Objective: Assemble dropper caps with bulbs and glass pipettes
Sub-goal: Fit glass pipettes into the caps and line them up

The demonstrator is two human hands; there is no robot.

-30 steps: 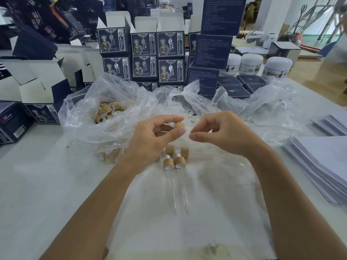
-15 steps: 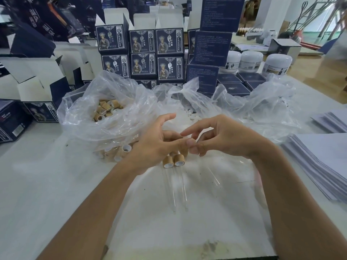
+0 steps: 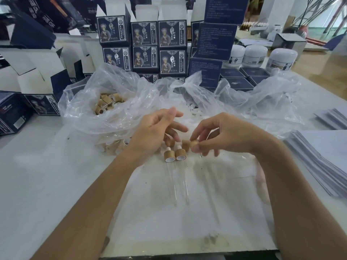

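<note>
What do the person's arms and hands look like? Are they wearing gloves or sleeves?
No gloves and no sleeves show. Both forearms are bare from the bottom edge of the picture up to the wrists. The left hand and the right hand are bare too, with no rings, watch or bracelets showing. The fingers have short, plain nails.

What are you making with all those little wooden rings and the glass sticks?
A person is putting droppers together at a table. The right hand pinches a small wooden cap, while the left hand hovers beside it with loose fingers, holding nothing clear. Two finished droppers lie side by side on the table. More caps wait in a plastic bag.
</note>
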